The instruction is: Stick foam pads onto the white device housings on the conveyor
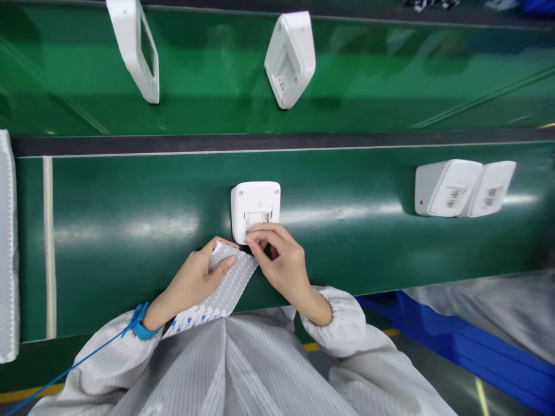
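Shiny green bench [355,248], dark rail [347,141], left hand [202,271] pinching sheet [234,282], right hand [284,260] pinched together

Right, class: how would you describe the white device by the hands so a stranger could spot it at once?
Find the green worktop nearest the person, bordered by a dark strip. Near its middle sits a white device, just beyond the patterned sheet in the left hand, with the right hand over its near end. Unlike the white pair further right, it stands singly.
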`<state>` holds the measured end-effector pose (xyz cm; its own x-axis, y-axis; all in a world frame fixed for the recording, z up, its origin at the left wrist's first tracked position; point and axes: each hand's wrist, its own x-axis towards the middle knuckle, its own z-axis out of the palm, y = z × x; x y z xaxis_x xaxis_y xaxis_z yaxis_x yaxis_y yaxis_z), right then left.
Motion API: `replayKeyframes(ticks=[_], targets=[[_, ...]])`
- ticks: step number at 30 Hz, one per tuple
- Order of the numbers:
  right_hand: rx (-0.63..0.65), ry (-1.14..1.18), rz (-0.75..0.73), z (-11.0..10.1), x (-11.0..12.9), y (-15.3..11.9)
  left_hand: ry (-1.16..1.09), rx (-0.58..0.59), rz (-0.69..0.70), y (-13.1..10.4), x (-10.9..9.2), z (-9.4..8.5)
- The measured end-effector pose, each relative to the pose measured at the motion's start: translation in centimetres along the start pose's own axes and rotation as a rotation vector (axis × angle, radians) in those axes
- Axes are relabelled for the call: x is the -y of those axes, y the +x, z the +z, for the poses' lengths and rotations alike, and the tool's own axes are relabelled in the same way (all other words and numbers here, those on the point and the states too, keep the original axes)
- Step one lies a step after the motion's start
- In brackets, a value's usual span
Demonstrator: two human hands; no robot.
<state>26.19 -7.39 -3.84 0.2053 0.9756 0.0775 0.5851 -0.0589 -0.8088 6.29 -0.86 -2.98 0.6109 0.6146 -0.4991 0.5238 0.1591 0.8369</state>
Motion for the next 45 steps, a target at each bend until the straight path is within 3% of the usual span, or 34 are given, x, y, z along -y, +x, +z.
replayKeyframes(ticks=[6, 10, 14, 17, 20, 26, 32, 38, 41, 45], targets=[[0.024, -0.126, -0.106, -0.1, 0.1, 0.0, -0.013, 0.030, 0.014, -0.1, -0.1, -0.1], [-0.086, 0.030, -0.024, -0.5, -0.2, -0.1, -0.015, 0.042, 0.046, -0.1, -0.5, -0.1], [0.094, 0.217, 0.034, -1.4, -0.6, -0.6, -0.006, 0.071, 0.071, 0.3, -1.0, 0.4], [0.112, 0.227, -0.020, -2.0, -0.7, -1.2, 0.002, 0.100, 0.079, 0.6, -1.3, 0.8], [0.061, 0.215, -0.030, -2.4, -0.8, -1.7, 0.004, 0.133, 0.077, 0.8, -1.5, 1.1], [-0.144, 0.122, 0.192, -3.0, -2.0, -1.3, 0.078, 0.124, 0.065, 1.0, -1.7, 1.1], [-0.169, -0.013, 0.086, -2.5, -2.6, -1.2, 0.103, 0.110, 0.020, 1.1, -1.9, 1.1], [-0.090, -0.178, 0.006, -2.7, -1.8, -1.1, 0.102, 0.106, 0.026, 1.2, -2.0, 1.3], [-0.067, -0.119, 0.116, -3.3, -3.0, -0.7, 0.078, 0.120, 0.040, 0.9, -1.7, 1.1], [-0.273, 0.062, 0.231, -3.9, -5.9, 0.5, -0.044, 0.032, 0.083, 0.7, -0.7, 0.6]])
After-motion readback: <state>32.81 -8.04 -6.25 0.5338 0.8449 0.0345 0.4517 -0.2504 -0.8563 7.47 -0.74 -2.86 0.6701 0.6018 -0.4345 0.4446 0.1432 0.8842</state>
